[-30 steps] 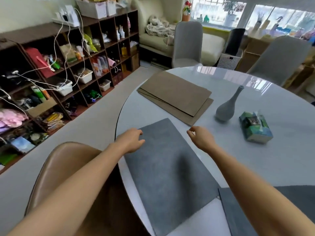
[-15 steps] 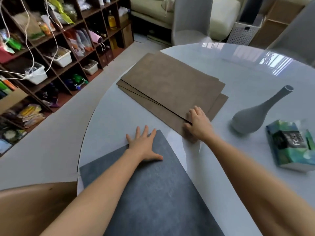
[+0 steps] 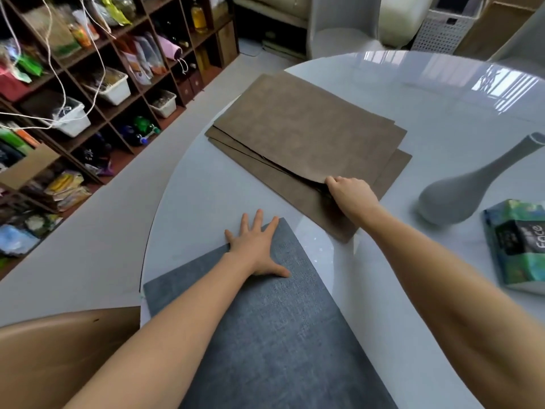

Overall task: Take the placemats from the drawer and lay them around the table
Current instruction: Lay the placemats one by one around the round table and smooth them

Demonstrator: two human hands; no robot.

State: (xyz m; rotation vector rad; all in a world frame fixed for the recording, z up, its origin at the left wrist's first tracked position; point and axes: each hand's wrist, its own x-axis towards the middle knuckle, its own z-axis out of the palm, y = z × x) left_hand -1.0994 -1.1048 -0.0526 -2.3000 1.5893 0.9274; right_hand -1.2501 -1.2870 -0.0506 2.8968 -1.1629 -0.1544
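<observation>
**Top brown mat lifted at its corner**

The right hand (image 3: 349, 191) has its grip closed on the near corner of the top brown mat (image 3: 306, 134), peeling it up off the brown stack (image 3: 295, 193) at 12 o'clock on the desk (image 3: 442, 113). The left hand (image 3: 256, 246) lies flat, fingers spread, on the far end of the grey mat (image 3: 265, 335) at 6 o'clock, pressing but holding nothing.

Judged risks: the pinch may catch a second sheet, or a drag could slide the stack toward the desk edge at 10 o'clock, which it already nears. A wide swing right could knock the vase (image 3: 460, 196) at 2 o'clock, with the tissue pack (image 3: 519, 246) just beside it. Bare surface lies beyond the stack, toward 1 o'clock.
</observation>
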